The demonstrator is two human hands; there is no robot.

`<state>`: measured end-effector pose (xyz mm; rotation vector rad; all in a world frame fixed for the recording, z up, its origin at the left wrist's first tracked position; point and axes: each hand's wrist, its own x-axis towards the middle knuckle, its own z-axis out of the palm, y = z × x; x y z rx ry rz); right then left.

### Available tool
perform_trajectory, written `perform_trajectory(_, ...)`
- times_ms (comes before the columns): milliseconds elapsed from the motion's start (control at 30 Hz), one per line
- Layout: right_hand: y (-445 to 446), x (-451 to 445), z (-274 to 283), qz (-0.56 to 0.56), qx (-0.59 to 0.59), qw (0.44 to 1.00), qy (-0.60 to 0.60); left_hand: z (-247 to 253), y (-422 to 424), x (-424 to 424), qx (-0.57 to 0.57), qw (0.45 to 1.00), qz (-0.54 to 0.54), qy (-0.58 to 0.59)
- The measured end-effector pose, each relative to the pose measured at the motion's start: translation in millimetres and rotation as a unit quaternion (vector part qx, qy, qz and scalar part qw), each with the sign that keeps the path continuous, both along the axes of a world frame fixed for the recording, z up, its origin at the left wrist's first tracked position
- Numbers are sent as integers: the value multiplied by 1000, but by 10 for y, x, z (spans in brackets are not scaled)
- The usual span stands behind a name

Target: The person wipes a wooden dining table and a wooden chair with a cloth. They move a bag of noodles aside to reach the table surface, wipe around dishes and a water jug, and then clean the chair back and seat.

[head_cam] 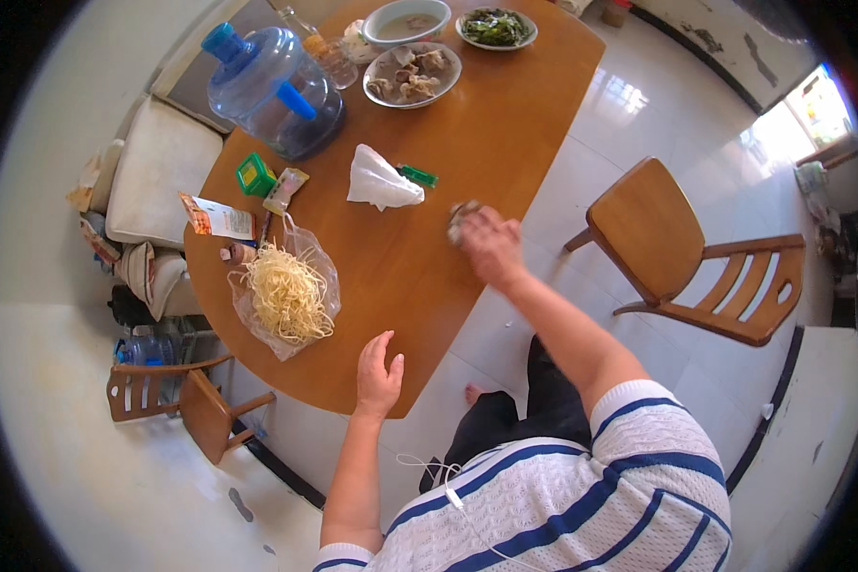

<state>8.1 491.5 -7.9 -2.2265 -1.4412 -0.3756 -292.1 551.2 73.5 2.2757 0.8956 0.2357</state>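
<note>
My right hand (492,243) presses a crumpled, greyish cloth (462,220) against the wooden table (407,264) near its right edge. The hand is slightly blurred. With fingers apart and nothing in it, my left hand (380,375) hovers over the table's near edge. Left of it, a heap of pale noodles (289,293) lies on a clear plastic bag (286,349). A white tissue (379,179) stands folded in the middle of the table, beside a small green packet (418,176).
A large blue water jug (275,93) stands at the back left, near a green box (255,174) and a printed pouch (218,217). Farther back are a bowl of meat pieces (413,75), a soup basin (407,25) and a plate of greens (497,28). A wooden chair (647,229) stands right.
</note>
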Motion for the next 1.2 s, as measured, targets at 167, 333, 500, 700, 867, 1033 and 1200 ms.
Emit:
perform_trajectory(167, 276, 1421, 21, -110, 81, 991, -5, -103, -99, 503, 19, 999, 22, 23)
perform_trajectory(333, 398, 852, -124, 182, -59, 978, 85, -216, -79, 1488, 51, 996, 69, 19)
perform_trajectory(500, 773, 1761, 198, 147, -121, 981, 38, -393, 130, 2398, 124, 990, 64, -12)
perform_trajectory(700, 1056, 2255, -25, 171, 23, 982, 73, -483, 206, 3254, 141, 981, 80, -104)
perform_trajectory(867, 958, 2104, 56, 259, 8, 957, 128, -496, 345, 3612, 175, 973, 103, -107)
perform_trajectory(1033, 881, 3740, 124, 11, -18, 998, 67, -555, 509, 3891, 180, 981, 61, -28)
perform_trajectory(1200, 487, 5402, -119, -69, 172, 983, 10, -578, 523, 4095, 239, 969, 6, 59)
